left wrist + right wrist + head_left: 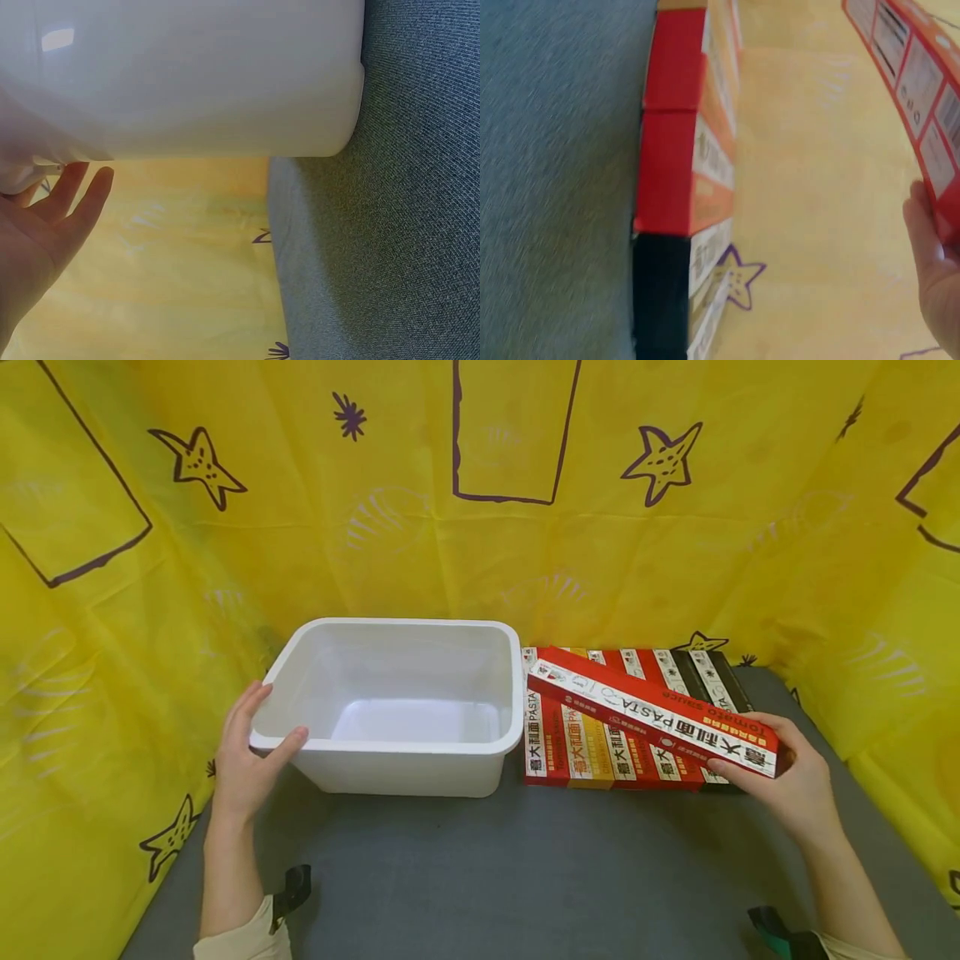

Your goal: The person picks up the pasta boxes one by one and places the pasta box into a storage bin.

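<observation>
A white plastic tub (397,635) stands on the grey mat, nothing inside it. My left hand (251,752) lies against its near left corner, thumb on the rim and fingers straight along the outer wall; the left wrist view shows the tub wall (187,75) and straight fingers (82,195). To the tub's right, several long pasta boxes (600,747) lie side by side in a row. My right hand (787,772) grips one end of a red pasta box (652,714) held slanted over that row. The right wrist view shows this box (915,67) and the row's ends (679,172).
A yellow cloth with purple stars (480,485) walls in the back and both sides. The grey mat (525,877) stretches toward me in front of the tub and boxes. The black box (723,681) lies at the row's right edge.
</observation>
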The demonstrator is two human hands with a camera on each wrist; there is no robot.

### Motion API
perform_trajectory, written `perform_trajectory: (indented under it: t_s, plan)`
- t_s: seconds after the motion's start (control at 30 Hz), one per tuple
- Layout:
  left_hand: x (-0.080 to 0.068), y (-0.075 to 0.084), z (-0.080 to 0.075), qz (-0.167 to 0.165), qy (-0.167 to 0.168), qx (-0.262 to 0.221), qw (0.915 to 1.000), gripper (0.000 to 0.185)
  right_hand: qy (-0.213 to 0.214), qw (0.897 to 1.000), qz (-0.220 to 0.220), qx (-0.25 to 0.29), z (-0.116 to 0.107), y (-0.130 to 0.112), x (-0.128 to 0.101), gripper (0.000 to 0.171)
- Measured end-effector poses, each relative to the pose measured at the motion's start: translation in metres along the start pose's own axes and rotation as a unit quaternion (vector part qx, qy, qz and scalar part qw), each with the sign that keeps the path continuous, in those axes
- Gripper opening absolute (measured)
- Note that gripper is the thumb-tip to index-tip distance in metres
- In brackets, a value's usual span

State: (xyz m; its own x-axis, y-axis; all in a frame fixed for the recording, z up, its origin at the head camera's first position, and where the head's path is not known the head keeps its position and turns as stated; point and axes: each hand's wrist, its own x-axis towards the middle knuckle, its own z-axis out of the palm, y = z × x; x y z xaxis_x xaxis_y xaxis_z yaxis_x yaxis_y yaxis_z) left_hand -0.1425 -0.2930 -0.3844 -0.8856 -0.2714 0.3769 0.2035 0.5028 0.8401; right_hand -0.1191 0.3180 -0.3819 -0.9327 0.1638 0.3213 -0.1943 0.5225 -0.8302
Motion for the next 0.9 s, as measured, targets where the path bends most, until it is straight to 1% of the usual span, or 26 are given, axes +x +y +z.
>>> perform_trajectory:
  t_s: [0.07,0.1,0.2,0.3,0.37,0.4,0.43,0.5,0.63,0.8,0.9]
  plan:
    - [0.0,0.001,0.0,0.001,0.0,0.003,1.0,0.07,0.018,1.0,0.017,0.008,0.003,-0.004,0.002,0.062]
    - [0.0,0.001,0.0,0.0,0.0,0.003,1.0,0.07,0.027,0.999,0.023,0.02,0.004,-0.006,0.004,0.062]
    - [-0.001,0.002,0.0,-0.001,0.001,0.008,1.0,0.069,0.041,0.995,0.039,0.081,0.008,-0.013,0.008,0.058]
    - [-0.002,0.003,0.0,-0.001,0.001,0.009,1.0,0.068,0.036,0.987,0.047,0.15,0.012,-0.021,0.013,0.055]
    - [-0.002,0.003,0.0,-0.001,0.001,0.009,1.0,0.068,0.026,0.985,0.049,0.165,0.015,-0.027,0.016,0.054]
    - [-0.002,0.003,0.0,0.0,0.0,0.009,1.0,0.068,0.019,0.985,0.05,0.165,0.017,-0.03,0.018,0.055]
    - [-0.002,0.003,-0.001,0.001,-0.001,0.008,1.0,0.068,0.011,0.988,0.049,0.149,0.02,-0.033,0.021,0.055]
    - [-0.003,0.003,-0.001,0.0,-0.002,0.007,1.0,0.068,-0.007,0.994,0.043,0.103,0.024,-0.04,0.026,0.056]
    - [-0.003,0.003,-0.002,0.0,-0.006,0.006,1.0,0.069,-0.045,0.998,0.023,0.034,0.036,-0.052,0.034,0.058]
    - [-0.002,0.002,-0.003,0.005,-0.005,0.004,1.0,0.069,-0.079,0.996,-0.019,0.029,0.052,-0.066,0.043,0.061]
    - [-0.002,0.0,-0.002,0.01,-0.002,0.004,0.9999,0.068,-0.097,0.994,-0.036,0.032,0.061,-0.072,0.046,0.063]
